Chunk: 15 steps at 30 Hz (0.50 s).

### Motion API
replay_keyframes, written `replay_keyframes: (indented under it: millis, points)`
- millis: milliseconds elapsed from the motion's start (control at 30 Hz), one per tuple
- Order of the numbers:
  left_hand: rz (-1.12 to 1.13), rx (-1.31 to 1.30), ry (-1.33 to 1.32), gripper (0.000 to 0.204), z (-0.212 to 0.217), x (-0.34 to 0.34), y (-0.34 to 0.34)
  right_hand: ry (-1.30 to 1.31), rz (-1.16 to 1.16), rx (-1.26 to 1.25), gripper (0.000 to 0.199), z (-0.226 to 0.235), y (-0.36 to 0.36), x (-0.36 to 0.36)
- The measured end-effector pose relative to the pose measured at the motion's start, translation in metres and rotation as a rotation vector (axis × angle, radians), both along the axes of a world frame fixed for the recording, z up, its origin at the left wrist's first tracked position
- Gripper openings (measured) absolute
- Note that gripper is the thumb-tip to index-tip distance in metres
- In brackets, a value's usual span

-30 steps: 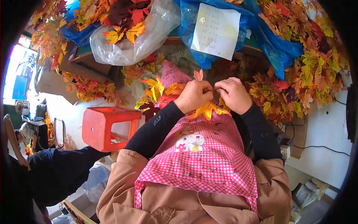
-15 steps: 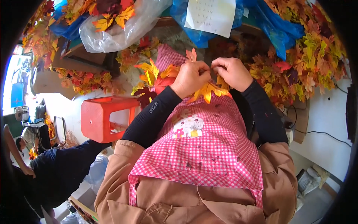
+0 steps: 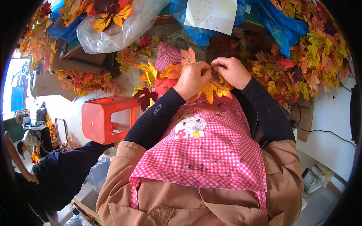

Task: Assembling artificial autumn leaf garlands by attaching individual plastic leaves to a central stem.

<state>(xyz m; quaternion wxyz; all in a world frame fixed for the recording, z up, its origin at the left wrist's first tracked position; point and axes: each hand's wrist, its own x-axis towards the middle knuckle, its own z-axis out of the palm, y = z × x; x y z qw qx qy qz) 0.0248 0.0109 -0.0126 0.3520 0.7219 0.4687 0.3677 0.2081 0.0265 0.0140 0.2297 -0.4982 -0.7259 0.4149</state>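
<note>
A bunch of artificial maple leaves (image 3: 215, 90) in orange, yellow and dark red lies across my lap, over the pink checked apron (image 3: 203, 150). My left hand (image 3: 193, 81) is closed among these leaves, gripping them, with a pale orange leaf (image 3: 188, 56) standing up behind its knuckles. Thumb and fingers of my right hand (image 3: 234, 73) are pinched together, meeting the left fingertips above a yellow-orange leaf. Whatever the right fingers pinch is too small or hidden to make out.
Piles of artificial leaves (image 3: 309, 67) fill the right side. Clear plastic (image 3: 109, 39) and blue plastic bags (image 3: 281, 28) hang from the table edge ahead, beside a handwritten paper sheet (image 3: 211, 15). A red stool (image 3: 96, 120) stands at left; beyond it is another person in dark clothing (image 3: 60, 177).
My right hand has come slightly left, so its fingertips now meet those of my left hand. The leaves stay in nearly the same place.
</note>
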Motion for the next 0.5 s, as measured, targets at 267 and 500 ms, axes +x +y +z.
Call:
replay_keyframes:
  millis: [267,500]
  points:
    - [-0.245,-0.245,-0.09,0.017,-0.002,-0.012,0.016,0.102,-0.06,-0.018,0.013,-0.002,0.003,0.004]
    - [-0.208,-0.333,-0.169,0.015,-0.011,-0.005,0.01,0.173,0.031,-0.183,0.013,-0.005,0.008,0.016]
